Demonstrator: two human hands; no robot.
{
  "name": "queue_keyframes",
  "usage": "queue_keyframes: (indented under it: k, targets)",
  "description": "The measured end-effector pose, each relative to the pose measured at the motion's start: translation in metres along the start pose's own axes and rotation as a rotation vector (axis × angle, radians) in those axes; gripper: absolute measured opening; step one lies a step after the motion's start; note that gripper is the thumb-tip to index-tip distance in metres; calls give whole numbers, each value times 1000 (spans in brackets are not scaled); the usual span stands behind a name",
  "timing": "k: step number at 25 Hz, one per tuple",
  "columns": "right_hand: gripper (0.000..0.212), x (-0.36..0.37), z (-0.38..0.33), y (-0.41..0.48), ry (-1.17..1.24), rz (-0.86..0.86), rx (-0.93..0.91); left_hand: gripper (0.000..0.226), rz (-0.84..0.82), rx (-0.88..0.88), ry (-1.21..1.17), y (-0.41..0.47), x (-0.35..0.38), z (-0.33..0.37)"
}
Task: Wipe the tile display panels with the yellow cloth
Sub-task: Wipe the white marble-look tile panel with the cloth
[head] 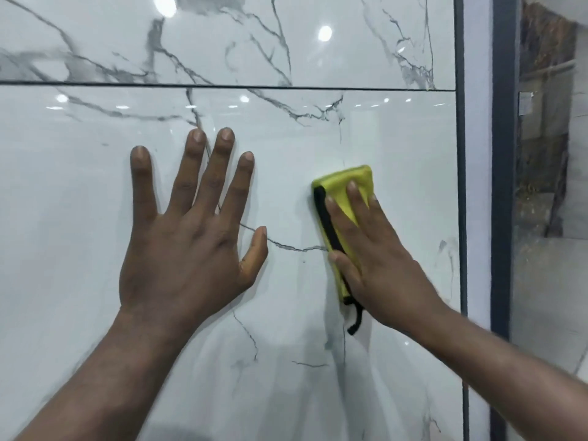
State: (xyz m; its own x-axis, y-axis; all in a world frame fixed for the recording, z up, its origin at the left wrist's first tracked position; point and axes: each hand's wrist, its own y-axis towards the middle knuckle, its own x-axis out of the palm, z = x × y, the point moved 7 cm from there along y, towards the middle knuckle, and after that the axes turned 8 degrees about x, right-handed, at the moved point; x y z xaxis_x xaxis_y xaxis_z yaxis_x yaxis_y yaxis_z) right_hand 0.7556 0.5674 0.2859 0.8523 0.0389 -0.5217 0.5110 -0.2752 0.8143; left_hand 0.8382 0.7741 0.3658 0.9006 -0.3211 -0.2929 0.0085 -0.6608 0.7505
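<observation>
A glossy white marble-look tile panel (79,192) with grey veins fills the view. A second panel (222,43) sits above it, past a dark horizontal joint. My left hand (187,237) lies flat on the lower panel with its fingers spread and straight. To its right, my right hand (378,259) presses the folded yellow cloth (342,189) against the same panel with straight fingers. The cloth has a black edge, and a black loop hangs below it. Part of the cloth is hidden under my right hand.
A dark vertical frame strip (461,186) ends the panels on the right. Beyond it stand a white strip and a dark post (502,154), then other grey and brown display tiles (547,138). Ceiling lights reflect in the glossy surface.
</observation>
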Motion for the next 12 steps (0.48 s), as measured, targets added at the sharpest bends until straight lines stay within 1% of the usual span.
queue_keyframes:
  k: [2, 4, 5, 7, 9, 10, 12]
  targets:
    - [80, -1, 25, 7, 13, -37, 31, 85, 10, -4, -11, -2, 1, 0]
    - [83, -17, 47, 42, 63, 14, 168, 85, 6, -6, -26, -2, 1, 1]
    - [83, -25, 46, 58, 91, 26, 225, 85, 1, -10, -36, -1, 1, 1]
    - [85, -25, 23, 64, 104, 33, 201, 85, -1, -14, -35, 0, 0, 2]
    - [84, -13, -9, 30, 22, 36, 103, 84, -3, -12, -27, -1, 0, 2]
    - [83, -5, -16, 8, -17, 25, 62, 83, -2, -12, -26, -1, 0, 1]
    - [81, 5, -3, -15, -39, 17, 71, 83, -1, -9, -12, -3, 1, 1]
